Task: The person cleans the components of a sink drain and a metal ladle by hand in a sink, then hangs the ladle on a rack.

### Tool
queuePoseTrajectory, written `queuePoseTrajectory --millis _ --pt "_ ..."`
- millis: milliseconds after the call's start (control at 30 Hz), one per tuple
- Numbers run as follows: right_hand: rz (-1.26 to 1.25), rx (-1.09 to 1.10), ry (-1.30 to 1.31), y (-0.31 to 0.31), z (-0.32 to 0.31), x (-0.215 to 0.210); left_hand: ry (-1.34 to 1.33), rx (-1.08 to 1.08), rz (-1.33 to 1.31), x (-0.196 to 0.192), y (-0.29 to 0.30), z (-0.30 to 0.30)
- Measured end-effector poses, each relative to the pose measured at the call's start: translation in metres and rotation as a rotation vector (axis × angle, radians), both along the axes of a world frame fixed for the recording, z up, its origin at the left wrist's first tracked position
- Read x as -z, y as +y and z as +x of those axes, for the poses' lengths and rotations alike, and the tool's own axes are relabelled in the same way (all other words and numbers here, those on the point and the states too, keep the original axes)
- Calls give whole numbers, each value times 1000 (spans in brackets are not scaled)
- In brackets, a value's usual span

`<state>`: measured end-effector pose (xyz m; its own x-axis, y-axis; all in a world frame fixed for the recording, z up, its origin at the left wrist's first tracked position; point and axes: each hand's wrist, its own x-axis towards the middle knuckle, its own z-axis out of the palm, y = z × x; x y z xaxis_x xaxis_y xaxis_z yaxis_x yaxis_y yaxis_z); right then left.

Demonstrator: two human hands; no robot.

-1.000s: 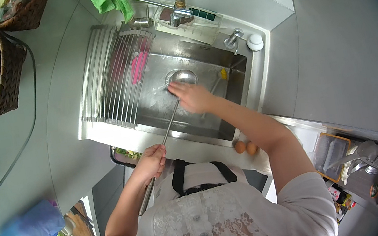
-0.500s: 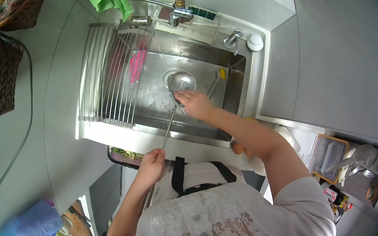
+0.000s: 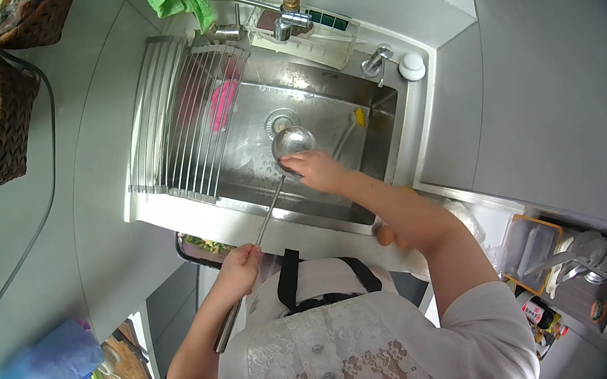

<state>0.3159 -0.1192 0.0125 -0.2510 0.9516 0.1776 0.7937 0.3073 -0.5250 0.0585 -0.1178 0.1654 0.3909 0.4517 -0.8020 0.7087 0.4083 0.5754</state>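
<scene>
Both hands on the long-handled ladle (image 3: 268,217), its bowl (image 3: 291,141) in the sink (image 3: 249,168)
Here's the left hand (image 3: 239,270), fist closed round the handle close to the body, while the right hand (image 3: 316,171) brings its fingers together at the bowl's near side; pinching the rim or just pressing, I can't tell! The bowl sits just on the near side of the drain (image 3: 280,120); looks like hand-rubbing the metal, and the next move probably calls for a steady left grip as the right fingers work round it
</scene>
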Motion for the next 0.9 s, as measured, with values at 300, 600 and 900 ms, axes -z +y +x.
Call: queuePoseTrajectory --millis 300,600,900 --pt "-237 295 647 39 68 -62 18 27 -32 1 0 -11" --pt "-251 -210 -37 63 59 -59 19 379 321 -38 10 -13" --pt "-182 824 490 40 5 -53 -35 171 351 -34 4 -4"
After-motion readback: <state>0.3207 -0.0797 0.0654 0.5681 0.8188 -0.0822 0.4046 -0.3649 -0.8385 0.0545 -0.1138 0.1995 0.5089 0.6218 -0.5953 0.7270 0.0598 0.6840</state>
